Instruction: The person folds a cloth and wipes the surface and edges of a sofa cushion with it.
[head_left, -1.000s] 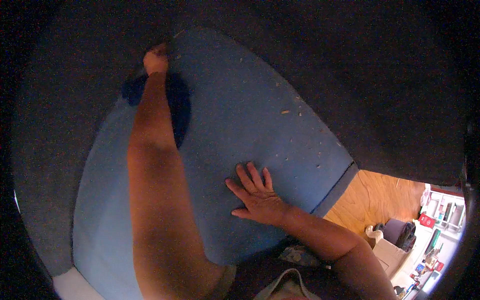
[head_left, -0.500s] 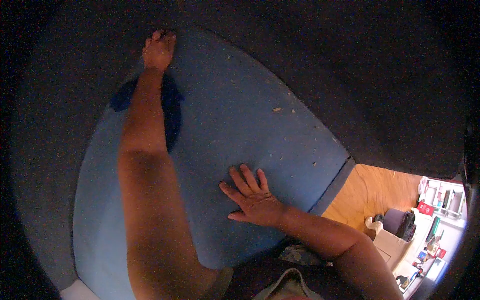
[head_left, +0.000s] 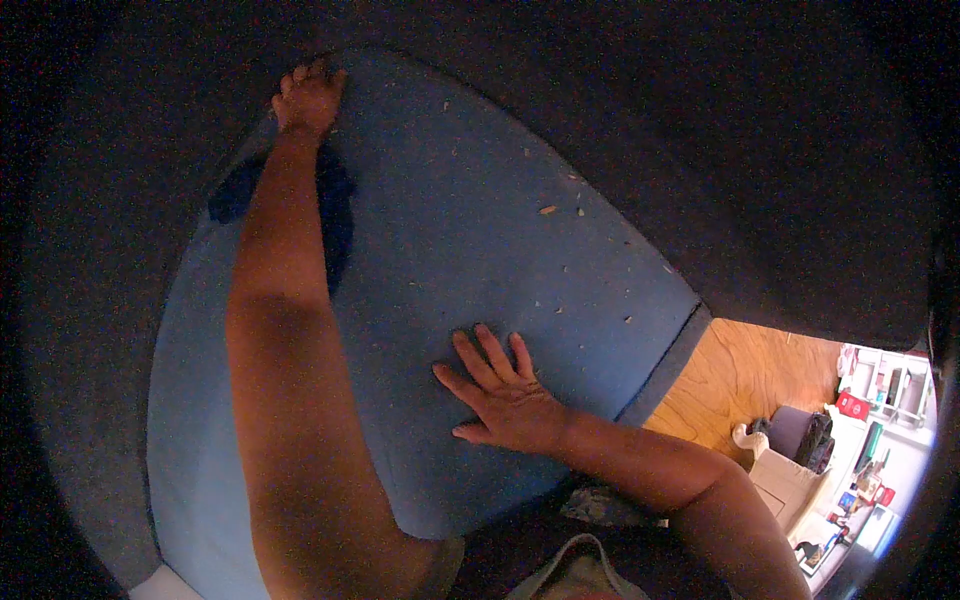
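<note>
A wide blue padded surface [head_left: 460, 230] lies before me, with small pale crumbs and chips [head_left: 548, 210] scattered over its right side. My left hand [head_left: 308, 100] reaches to its far end, at the seam with the dark upholstery. The fingers there look curled, and whatever they grip is lost in shadow. Beneath my left forearm shows a dark blue patch [head_left: 338, 220]; cloth or stain, I cannot tell. Flat on the middle of the blue surface rests my right hand [head_left: 508, 402], fingers spread, holding nothing.
Dark grey upholstered sides [head_left: 750, 180] rise around the blue surface. To the lower right is a wooden floor [head_left: 750, 370], with a cream piece of furniture [head_left: 790, 485] and a purple-grey rounded object [head_left: 792, 432]. White shelving [head_left: 900, 390] with small items stands beyond.
My left hand has shifted slightly left, its fingers still at the far edge. My right hand stays spread in the same place. The view has tilted a little.
</note>
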